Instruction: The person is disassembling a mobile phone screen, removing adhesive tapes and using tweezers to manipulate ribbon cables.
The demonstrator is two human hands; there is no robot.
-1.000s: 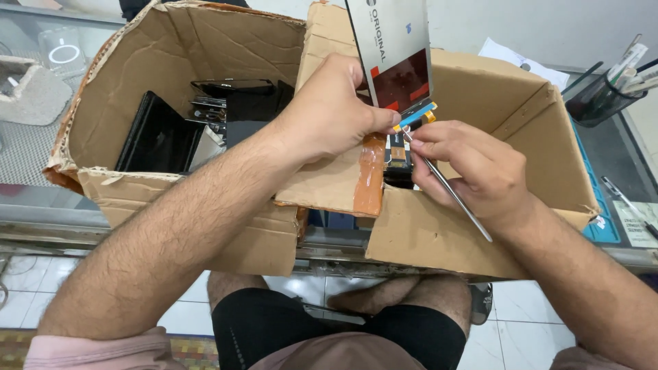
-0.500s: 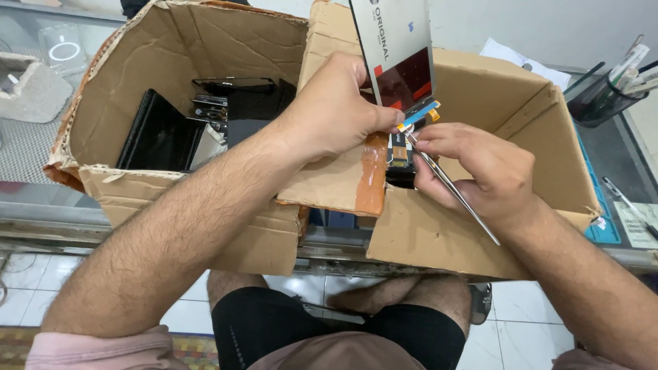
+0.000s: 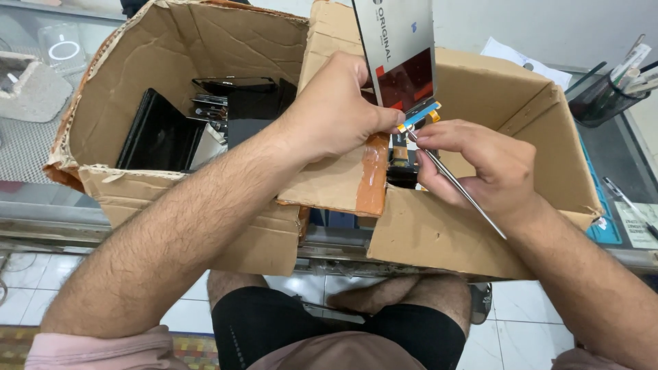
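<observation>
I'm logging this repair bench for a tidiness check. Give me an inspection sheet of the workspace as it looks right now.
Surface: glass counter under two cardboard boxes.
Job's things: phone screen panel held upright; thin metal tool at its flex ribbon.
Clutter: left box holds dark screen parts; right box contents mostly hidden.
Grippers: left hand pinches the panel's lower edge; right hand grips the tool.
Cables: only the flex ribbon.
Surroundings: tool cup, pen, tiled floor.
</observation>
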